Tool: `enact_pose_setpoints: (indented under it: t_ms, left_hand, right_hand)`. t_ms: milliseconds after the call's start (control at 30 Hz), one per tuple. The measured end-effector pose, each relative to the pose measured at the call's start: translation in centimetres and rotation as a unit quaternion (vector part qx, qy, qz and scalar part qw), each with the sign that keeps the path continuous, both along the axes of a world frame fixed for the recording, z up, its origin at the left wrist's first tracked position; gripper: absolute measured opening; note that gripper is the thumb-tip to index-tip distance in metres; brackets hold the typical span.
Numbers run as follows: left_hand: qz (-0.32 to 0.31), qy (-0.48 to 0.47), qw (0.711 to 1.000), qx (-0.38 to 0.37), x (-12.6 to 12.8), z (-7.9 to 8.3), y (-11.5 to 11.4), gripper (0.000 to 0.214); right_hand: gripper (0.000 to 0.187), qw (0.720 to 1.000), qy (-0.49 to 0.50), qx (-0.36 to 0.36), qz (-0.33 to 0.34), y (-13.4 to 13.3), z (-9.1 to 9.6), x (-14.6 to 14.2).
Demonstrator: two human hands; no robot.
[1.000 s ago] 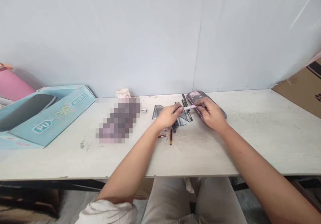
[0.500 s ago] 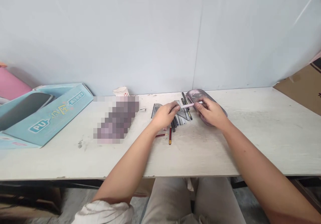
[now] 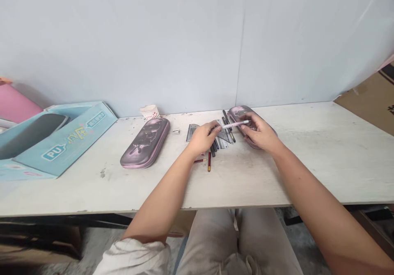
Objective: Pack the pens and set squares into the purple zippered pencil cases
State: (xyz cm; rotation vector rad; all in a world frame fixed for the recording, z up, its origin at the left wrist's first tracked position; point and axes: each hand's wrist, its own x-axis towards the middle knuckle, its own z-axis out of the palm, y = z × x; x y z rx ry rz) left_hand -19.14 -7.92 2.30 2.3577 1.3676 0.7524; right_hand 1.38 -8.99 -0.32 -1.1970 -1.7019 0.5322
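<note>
A slim pale pink-and-white pen (image 3: 233, 124) is held level above the stationery. My left hand (image 3: 203, 139) is closed at its left end, fingertips and thumb together. Around its right end curl the fingers and thumb of my right hand (image 3: 260, 133), loosely. Behind and under the right hand lies a dark pink-grey pencil case (image 3: 238, 111), partly hidden. Beneath the pen are clear rulers and a set square (image 3: 224, 140), with black pens (image 3: 228, 121) beside them. A red-and-black pencil (image 3: 209, 161) lies nearer me, by a second, partly covered pencil (image 3: 200, 160).
Another dark pink-grey pencil case (image 3: 146, 143) lies to the left, with a small sharpener (image 3: 175, 131) and a white paper cup (image 3: 150, 112) near it. A light-blue box (image 3: 66, 143) stands at the far left of the white table (image 3: 246, 184). Cardboard (image 3: 369, 98) is at the right.
My right hand's grip on the pen has loosened and the pen's right end shows more. The whole view has shifted slightly; the left hand stays at the pen's left end.
</note>
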Motion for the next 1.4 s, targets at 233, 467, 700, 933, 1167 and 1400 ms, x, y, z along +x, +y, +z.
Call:
enact_pose_setpoints:
  t_ms: [233,467,700,933,1167,1400]
  left_hand:
    - [-0.002,0.007,1.000,-0.008,-0.1,0.1,0.1,0.030]
    - [0.008,0.003,1.000,-0.008,-0.4,0.2,0.2,0.031]
    - [0.008,0.008,1.000,0.028,-1.4,-0.2,1.0,0.030]
    - [0.004,0.018,0.999,0.036,-1.9,-0.3,1.4,0.031]
    - [0.058,0.043,0.996,0.053,-3.1,-1.5,2.7,0.032]
    - [0.095,0.164,0.970,0.153,-3.2,-2.1,2.4,0.024]
  right_hand:
    - [0.033,1.000,-0.006,-0.029,-0.003,0.3,-0.3,0.3]
    - [0.034,0.998,-0.013,-0.063,-0.018,0.3,0.0,0.3]
    - [0.032,0.997,0.027,-0.055,0.035,0.6,-0.2,0.1]
    - [0.038,0.990,0.076,-0.103,0.052,0.9,0.1,-0.7]
    - [0.023,0.994,-0.084,-0.049,-0.059,1.9,0.9,-0.8]
    - [0.017,0.968,-0.219,0.099,-0.069,2.5,-0.1,-1.3]
